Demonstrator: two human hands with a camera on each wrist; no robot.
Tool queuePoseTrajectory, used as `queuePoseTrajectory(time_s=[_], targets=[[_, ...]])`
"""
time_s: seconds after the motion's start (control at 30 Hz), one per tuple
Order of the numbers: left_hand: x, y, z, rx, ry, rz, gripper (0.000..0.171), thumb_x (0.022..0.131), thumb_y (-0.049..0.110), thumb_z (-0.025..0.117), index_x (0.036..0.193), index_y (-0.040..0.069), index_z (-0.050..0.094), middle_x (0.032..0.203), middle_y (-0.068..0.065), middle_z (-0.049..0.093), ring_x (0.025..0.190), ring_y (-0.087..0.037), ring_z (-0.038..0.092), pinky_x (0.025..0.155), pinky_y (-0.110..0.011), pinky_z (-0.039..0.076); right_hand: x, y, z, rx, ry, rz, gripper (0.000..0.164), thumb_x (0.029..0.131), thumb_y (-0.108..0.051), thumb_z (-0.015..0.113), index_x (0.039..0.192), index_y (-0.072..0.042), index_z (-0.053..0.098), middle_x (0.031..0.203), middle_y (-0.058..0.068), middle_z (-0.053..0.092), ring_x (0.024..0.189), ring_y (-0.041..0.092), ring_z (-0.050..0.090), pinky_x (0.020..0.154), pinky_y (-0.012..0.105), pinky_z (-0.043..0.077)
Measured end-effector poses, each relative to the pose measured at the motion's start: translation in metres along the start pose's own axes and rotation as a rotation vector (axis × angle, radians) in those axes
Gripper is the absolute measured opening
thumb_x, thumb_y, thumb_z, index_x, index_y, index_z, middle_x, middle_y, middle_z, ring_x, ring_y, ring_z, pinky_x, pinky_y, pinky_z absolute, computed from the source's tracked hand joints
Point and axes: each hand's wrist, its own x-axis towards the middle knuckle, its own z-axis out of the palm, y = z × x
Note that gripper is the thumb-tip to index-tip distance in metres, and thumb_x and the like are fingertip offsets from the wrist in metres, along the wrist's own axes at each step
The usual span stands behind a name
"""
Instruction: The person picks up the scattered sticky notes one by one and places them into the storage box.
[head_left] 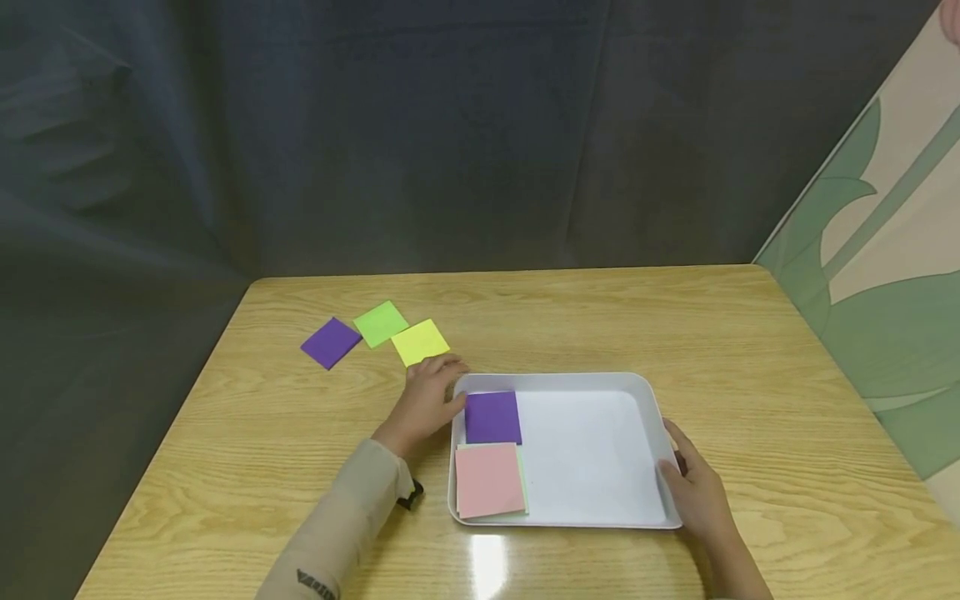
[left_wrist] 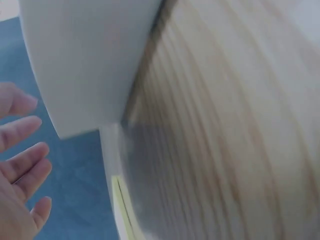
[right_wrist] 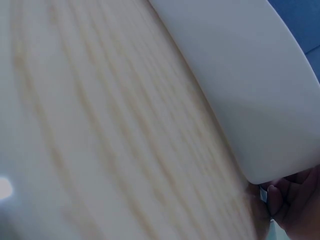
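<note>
A shallow white tray [head_left: 592, 450] lies on the table, with a purple paper square [head_left: 492, 418] inside at its upper left. Below that, a pink paper square [head_left: 491, 481] overlaps a pale green one [head_left: 523, 492]. My left hand [head_left: 427, 400] is at the tray's upper left corner, thumb by the rim; in the left wrist view its fingers [left_wrist: 30, 130] are spread and loosely extended. At the right side, my right hand [head_left: 697, 487] grips the tray, thumb at the rim and fingers outside. The right wrist view shows those fingers [right_wrist: 295, 197] curled by the tray corner.
Beyond my left hand lie a yellow square [head_left: 422, 340], a lime green square [head_left: 381, 323] and a second purple square [head_left: 331, 342] on the wooden table [head_left: 262, 450]. A dark curtain [head_left: 450, 142] hangs behind the table, and a leaf-patterned wall [head_left: 885, 275] stands at the right.
</note>
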Motion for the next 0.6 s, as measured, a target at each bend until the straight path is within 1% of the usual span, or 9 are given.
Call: queuePoseTrajectory(time_s=[0.13, 0.23, 0.33, 0.43, 0.6], targets=[[0.002, -0.012, 0.001, -0.019, 0.074, -0.046, 0.027, 0.077, 0.010, 0.057, 0.104, 0.004, 0.059, 0.113, -0.010, 0.052, 0.106, -0.026, 0.043, 0.087, -0.044, 0.022, 0.001, 0.000, 0.000, 0.002, -0.003, 0.008, 0.052, 0.089, -0.009, 0.037, 0.138, -0.013, 0.020, 0.103, 0.028, 0.050, 0.081, 0.030, 0.054, 0.062, 0.036, 0.047], [0.003, -0.021, 0.002, -0.005, 0.089, -0.107, 0.028, 0.077, 0.011, 0.058, 0.103, 0.003, 0.059, 0.110, -0.010, 0.053, 0.103, -0.027, 0.045, 0.087, -0.043, 0.022, 0.002, 0.000, 0.000, 0.001, -0.009, 0.017, 0.052, 0.089, -0.010, 0.037, 0.138, -0.014, 0.020, 0.104, 0.028, 0.049, 0.083, 0.030, 0.054, 0.063, 0.037, 0.047], [0.005, -0.028, 0.003, 0.038, 0.057, -0.181, 0.031, 0.076, 0.014, 0.059, 0.105, 0.003, 0.057, 0.110, -0.012, 0.051, 0.103, -0.029, 0.043, 0.086, -0.044, 0.022, 0.002, 0.000, 0.000, 0.008, -0.012, 0.022, 0.052, 0.089, -0.010, 0.037, 0.138, -0.014, 0.019, 0.106, 0.028, 0.048, 0.084, 0.031, 0.053, 0.064, 0.038, 0.047], [0.007, -0.033, 0.003, 0.072, -0.006, -0.247, 0.038, 0.075, 0.017, 0.058, 0.110, 0.003, 0.053, 0.113, -0.014, 0.049, 0.106, -0.031, 0.041, 0.085, -0.045, 0.023, 0.002, 0.001, 0.000, 0.012, -0.010, 0.020, 0.052, 0.089, -0.010, 0.037, 0.138, -0.014, 0.019, 0.106, 0.028, 0.048, 0.085, 0.032, 0.053, 0.064, 0.037, 0.047], [0.012, -0.041, 0.003, 0.116, -0.114, -0.317, 0.049, 0.076, 0.023, 0.055, 0.119, 0.002, 0.046, 0.120, -0.016, 0.043, 0.110, -0.032, 0.036, 0.086, -0.046, 0.023, 0.000, 0.001, 0.000, 0.024, -0.009, 0.012, 0.051, 0.090, -0.009, 0.038, 0.138, -0.013, 0.020, 0.106, 0.028, 0.048, 0.085, 0.032, 0.053, 0.064, 0.037, 0.047]])
